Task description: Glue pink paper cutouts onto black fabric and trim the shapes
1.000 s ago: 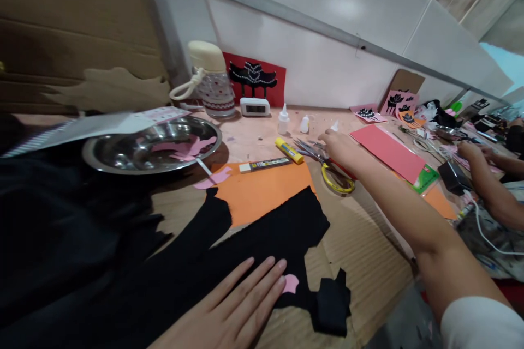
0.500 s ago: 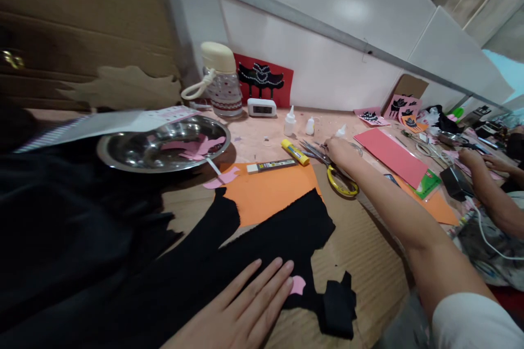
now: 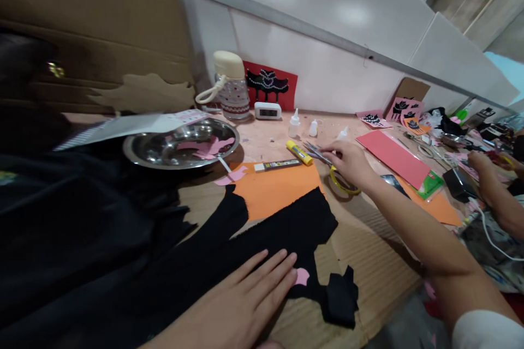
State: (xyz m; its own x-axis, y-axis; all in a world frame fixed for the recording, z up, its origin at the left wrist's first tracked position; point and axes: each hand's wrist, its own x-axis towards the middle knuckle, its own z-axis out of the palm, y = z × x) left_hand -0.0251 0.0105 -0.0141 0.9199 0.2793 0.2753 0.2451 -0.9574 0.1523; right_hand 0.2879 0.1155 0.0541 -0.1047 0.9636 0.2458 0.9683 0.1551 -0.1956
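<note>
My left hand (image 3: 257, 294) lies flat with fingers stretched out on a piece of black cloth (image 3: 282, 223). Beside its fingertips a small pink paper piece (image 3: 302, 277) rests on the cloth, perhaps partly under the hand. My right hand (image 3: 347, 161) is closed around the middle of the yellow-handled scissors (image 3: 344, 190), near the pivot. Their blades point to the left, towards a yellow glue stick (image 3: 298, 152). Under the cloth's far edge is an orange sheet (image 3: 282, 191), with a pencil-lead case (image 3: 278, 164) on it.
A steel bowl (image 3: 135, 152) holds pink paper scraps. Behind stand a bottle (image 3: 231, 84), a small digital clock (image 3: 267, 110) and small white glue bottles (image 3: 294, 124). A red sheet (image 3: 393, 158) lies to the right. Another person's hand (image 3: 485, 166) works at far right.
My right hand has drawn back slightly and closed on the scissors, whose blades have shifted a little. My left hand keeps its place on the cloth. The view has shifted slightly.
</note>
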